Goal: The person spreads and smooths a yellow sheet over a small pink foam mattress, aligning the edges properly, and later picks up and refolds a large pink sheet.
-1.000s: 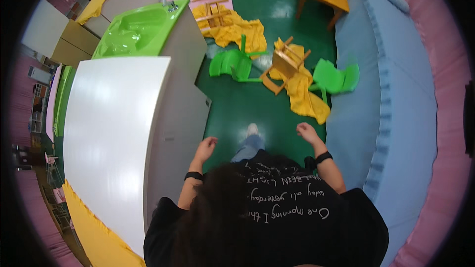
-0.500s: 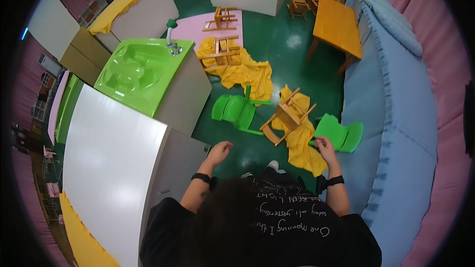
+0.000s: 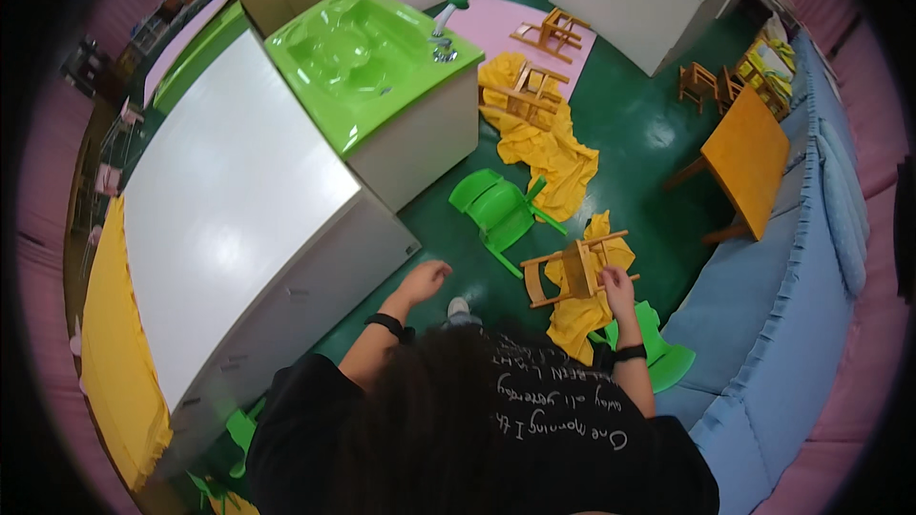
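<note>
My left hand [image 3: 426,279] hangs in the air off the corner of a white-topped cabinet [image 3: 239,181], its fingers loosely bent and nothing in them. My right hand [image 3: 619,288] is over a toppled wooden chair [image 3: 578,269], fingers slack and empty; it overlaps the chair's legs in the picture, and I cannot tell whether it touches them. This chair lies on a crumpled yellow cloth [image 3: 574,329]. A green plastic chair [image 3: 658,348] lies tipped beside my right forearm, partly hidden by it. Another green chair [image 3: 498,210] lies on the floor ahead.
Ahead left stands a green sink [image 3: 410,52] on a white unit. Two wooden chairs [image 3: 556,35] lie toppled near a pink mat [image 3: 491,14], one on a second yellow cloth [image 3: 563,167]. To the right are a wooden table [image 3: 749,157] and a long blue padded bench [image 3: 735,324].
My view has turned left and moved forward, so the sink and chairs sit further right and more of the cabinet's side shows. Both hands stay raised and empty.
</note>
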Demonstrator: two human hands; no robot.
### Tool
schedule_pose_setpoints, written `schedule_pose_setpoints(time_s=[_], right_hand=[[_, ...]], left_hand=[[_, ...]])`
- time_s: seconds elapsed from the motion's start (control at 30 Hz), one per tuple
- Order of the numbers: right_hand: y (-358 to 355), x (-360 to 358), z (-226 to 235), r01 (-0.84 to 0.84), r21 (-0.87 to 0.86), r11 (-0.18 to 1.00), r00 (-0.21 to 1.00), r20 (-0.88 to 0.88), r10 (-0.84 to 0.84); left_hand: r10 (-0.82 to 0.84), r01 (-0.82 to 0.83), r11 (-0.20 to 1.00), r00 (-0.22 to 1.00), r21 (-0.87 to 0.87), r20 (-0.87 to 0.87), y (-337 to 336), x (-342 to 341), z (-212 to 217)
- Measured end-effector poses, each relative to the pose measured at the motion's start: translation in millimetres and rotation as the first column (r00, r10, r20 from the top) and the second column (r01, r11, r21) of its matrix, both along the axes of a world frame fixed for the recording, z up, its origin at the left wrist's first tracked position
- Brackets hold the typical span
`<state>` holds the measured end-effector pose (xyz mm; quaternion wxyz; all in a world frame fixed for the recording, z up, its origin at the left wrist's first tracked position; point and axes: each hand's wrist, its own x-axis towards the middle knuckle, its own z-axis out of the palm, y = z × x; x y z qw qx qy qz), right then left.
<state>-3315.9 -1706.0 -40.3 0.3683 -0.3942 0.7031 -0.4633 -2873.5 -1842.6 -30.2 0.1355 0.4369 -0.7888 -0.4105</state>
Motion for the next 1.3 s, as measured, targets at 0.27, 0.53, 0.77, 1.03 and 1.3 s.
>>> schedule_pose_setpoints(time_s=[0.27,0.53,0.77,1.03,1.3], right_hand=[[-122.3,55.7,46.8,-0.303,-0.075,0.95,0.953,-0.049,0.3],[-155.9,0.0,114.2,-0.144,-0.192,0.971,0.987,-0.1,0.127],[-139.4,-76.8,229.1,0.194,-0.296,0.935,0.958,-0.149,-0.246],[-215.2,-156.7,212.6,0.245,-0.357,0.901,0.964,-0.011,-0.266],[-395.5,-354.1,118.1,0.277,-0.537,0.797,0.955,0.061,-0.291]], left_hand=[[0.456,-0.451,0.889,0.888,0.074,-0.064,22.5,123.9,-23.9],[0.451,-0.437,0.881,0.892,0.179,-0.041,-7.2,154.2,-63.4],[0.212,-0.181,0.967,0.962,0.179,-0.171,-98.7,76.0,-54.3],[0.13,-0.097,0.986,0.955,0.134,-0.267,-218.9,-77.6,-37.7],[0.408,-0.427,0.903,0.833,0.035,-0.373,-401.6,-288.1,-50.1]])
